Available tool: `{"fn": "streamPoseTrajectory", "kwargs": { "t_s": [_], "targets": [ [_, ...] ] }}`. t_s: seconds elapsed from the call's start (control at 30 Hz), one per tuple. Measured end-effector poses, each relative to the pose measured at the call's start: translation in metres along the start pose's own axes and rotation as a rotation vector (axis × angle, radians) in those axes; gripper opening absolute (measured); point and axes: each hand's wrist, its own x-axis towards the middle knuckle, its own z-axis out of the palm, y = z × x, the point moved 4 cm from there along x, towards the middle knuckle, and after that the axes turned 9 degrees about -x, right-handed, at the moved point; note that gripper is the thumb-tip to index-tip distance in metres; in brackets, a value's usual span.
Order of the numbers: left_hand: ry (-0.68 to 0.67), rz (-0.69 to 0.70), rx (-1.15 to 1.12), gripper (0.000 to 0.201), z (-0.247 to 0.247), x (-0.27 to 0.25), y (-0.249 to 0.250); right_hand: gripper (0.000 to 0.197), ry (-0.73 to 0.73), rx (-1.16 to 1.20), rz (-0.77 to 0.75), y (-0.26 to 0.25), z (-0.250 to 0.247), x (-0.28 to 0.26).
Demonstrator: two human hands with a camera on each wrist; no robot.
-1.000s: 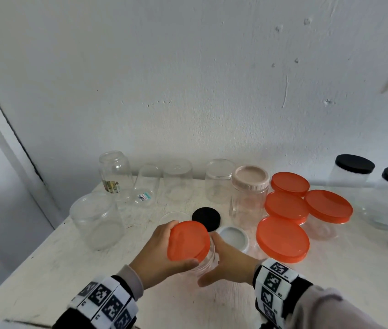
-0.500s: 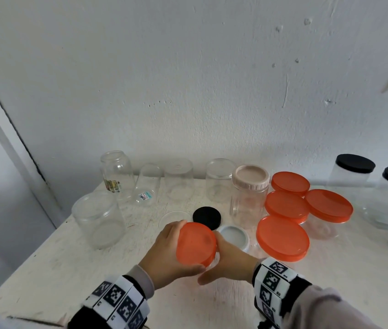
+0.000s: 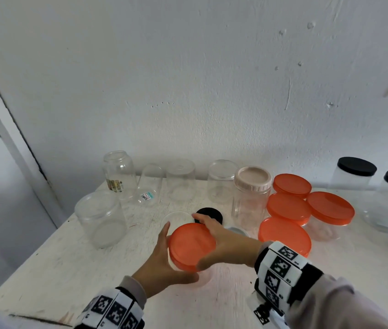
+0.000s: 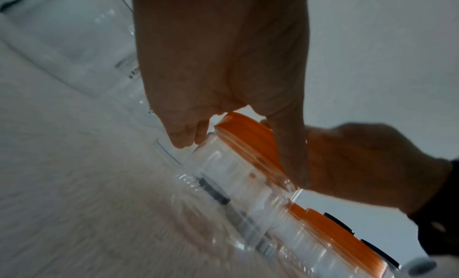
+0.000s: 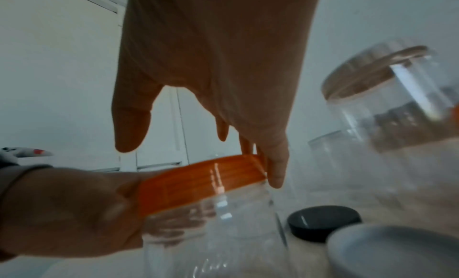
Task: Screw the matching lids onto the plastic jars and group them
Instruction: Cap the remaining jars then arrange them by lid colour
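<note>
Nearest the person, on the white painted desk (image 3: 52,264), stands a clear plastic jar (image 4: 238,176) with a round orange plastic lid (image 3: 191,245) on its mouth. The left hand (image 3: 162,264) wraps the jar's wall just under the lid, fingers (image 4: 183,137) curled round it. The right hand (image 3: 223,243) grasps the lid's rim, thumb at the near edge and fingers (image 5: 275,164) over the far edge. Judging by this, the lid is being screwed down; how tight it sits cannot be told. The jar looks empty.

Just behind lie loose lids: a black round lid (image 3: 208,213), a pale grey one (image 5: 397,249) and a clear one (image 3: 176,217), so several jars remain to be capped.

To the right, four orange-lidded jars (image 3: 290,207) cluster together, seemingly done and grouped. A beige-lidded clear jar (image 3: 252,195) stands beside them, and two black-lidded jars (image 3: 356,172) sit far right.

Farther left and back, five clear open jars (image 3: 100,217) wait without lids, all apparently empty.
</note>
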Motion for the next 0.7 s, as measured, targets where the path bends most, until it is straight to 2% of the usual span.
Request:
{"fn": "streamPoseTrajectory", "kwargs": {
  "t_s": [0.1,0.3,0.53,0.7],
  "targets": [
    [-0.011,0.001,-0.047,0.130,0.006,-0.002,-0.008,0.096,-0.016,-0.228,-0.024,-0.019,0.002,0.005],
    [0.091,0.027,-0.090,0.117,0.009,-0.002,-0.016,0.098,-0.075,-0.606,0.025,-0.035,0.010,0.015],
    [0.115,0.016,-0.109,0.105,0.011,-0.002,-0.018,0.100,-0.144,-0.755,0.050,-0.040,0.008,0.023],
    [0.102,0.016,-0.109,0.107,0.011,-0.003,-0.015,0.105,-0.198,-0.801,0.067,-0.042,0.003,0.025]
  ]
}}
